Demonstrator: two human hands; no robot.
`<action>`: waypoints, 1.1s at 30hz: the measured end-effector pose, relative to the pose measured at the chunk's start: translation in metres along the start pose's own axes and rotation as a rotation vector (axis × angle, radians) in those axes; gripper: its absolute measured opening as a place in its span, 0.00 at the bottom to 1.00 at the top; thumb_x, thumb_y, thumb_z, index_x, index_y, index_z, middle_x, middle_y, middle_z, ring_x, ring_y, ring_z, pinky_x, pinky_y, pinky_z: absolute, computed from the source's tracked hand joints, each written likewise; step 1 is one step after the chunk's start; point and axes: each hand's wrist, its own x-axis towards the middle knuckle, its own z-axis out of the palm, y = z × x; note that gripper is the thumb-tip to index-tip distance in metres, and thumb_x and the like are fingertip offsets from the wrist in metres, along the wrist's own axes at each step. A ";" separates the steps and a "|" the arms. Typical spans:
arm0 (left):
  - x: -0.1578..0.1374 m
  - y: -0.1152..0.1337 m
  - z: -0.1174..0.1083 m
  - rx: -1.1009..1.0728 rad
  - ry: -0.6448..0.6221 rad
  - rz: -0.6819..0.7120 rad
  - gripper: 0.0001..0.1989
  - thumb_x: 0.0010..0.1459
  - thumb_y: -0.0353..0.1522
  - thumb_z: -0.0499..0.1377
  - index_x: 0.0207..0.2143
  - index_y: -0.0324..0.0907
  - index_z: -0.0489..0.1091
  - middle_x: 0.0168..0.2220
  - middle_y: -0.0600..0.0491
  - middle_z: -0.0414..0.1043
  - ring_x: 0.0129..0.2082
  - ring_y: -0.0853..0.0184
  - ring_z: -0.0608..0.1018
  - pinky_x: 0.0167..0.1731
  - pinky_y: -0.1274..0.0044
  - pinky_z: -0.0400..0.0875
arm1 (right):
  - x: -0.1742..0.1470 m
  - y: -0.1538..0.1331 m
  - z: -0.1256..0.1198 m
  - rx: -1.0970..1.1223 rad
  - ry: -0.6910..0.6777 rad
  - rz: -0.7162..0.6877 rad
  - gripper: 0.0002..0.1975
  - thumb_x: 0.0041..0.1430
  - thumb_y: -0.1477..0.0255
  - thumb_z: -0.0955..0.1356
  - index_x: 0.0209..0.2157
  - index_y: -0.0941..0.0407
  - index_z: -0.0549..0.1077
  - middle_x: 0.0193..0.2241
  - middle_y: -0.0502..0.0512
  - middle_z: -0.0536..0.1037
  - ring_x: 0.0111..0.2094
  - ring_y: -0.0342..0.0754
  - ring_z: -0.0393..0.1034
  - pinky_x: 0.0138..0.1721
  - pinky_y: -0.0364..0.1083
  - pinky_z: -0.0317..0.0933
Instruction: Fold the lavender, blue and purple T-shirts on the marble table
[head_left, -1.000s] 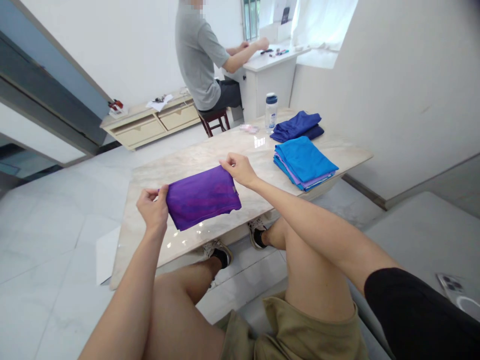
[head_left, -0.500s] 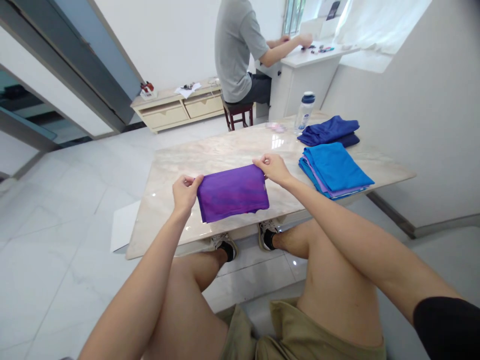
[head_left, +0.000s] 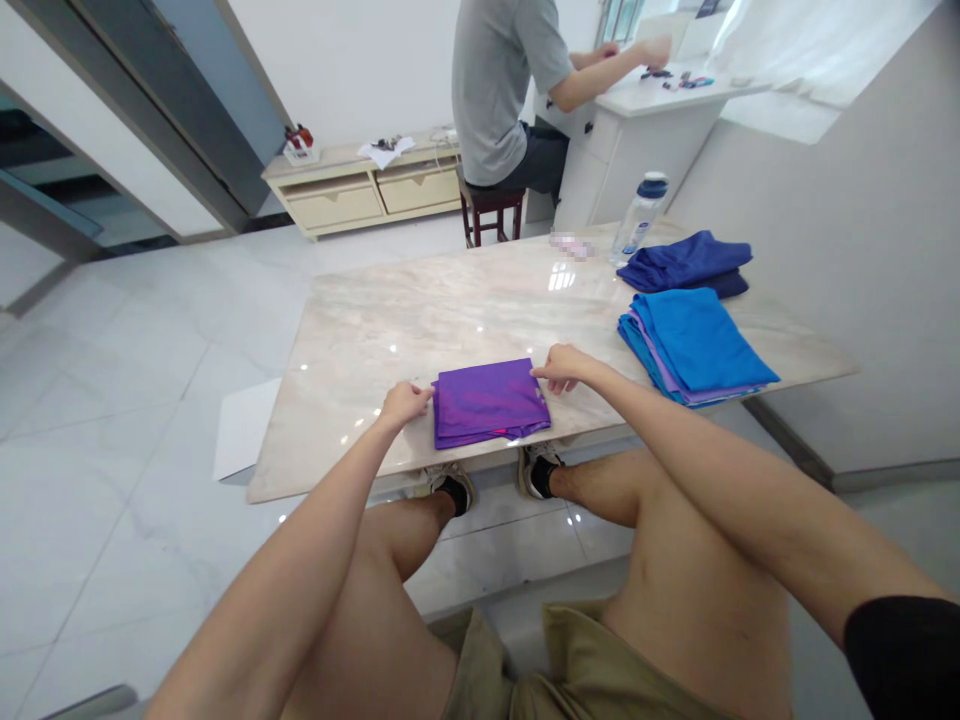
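A folded purple cloth (head_left: 491, 400) lies on the marble-patterned table near its front edge, its layers showing along the lower side with a bit of red. At the cloth's left edge is my left hand (head_left: 406, 403), thumb and fingers pinched together on its upper corner. My right hand (head_left: 564, 368) is at the upper right corner, index finger reaching onto the edge and the other fingers curled under; the thumb is partly hidden.
To the right lies a stack of folded blue and lilac cloths (head_left: 697, 345). Behind it are dark blue cloths (head_left: 686, 262) and a clear water bottle (head_left: 640, 220). Past the table (head_left: 360, 320), a person in a grey shirt (head_left: 499, 95) sits on a stool at a white desk (head_left: 637, 140).
The purple cloth, held up between both hands before, has come down flat onto the table. My hands have lowered with it, and the view has shifted slightly.
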 end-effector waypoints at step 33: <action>0.003 0.027 0.008 -0.149 0.012 0.009 0.15 0.54 0.34 0.75 0.21 0.44 0.74 0.24 0.51 0.76 0.40 0.55 0.85 0.40 0.73 0.74 | -0.027 -0.008 0.018 -0.518 -0.133 -0.455 0.12 0.57 0.71 0.81 0.44 0.55 0.85 0.39 0.54 0.87 0.40 0.50 0.80 0.37 0.42 0.64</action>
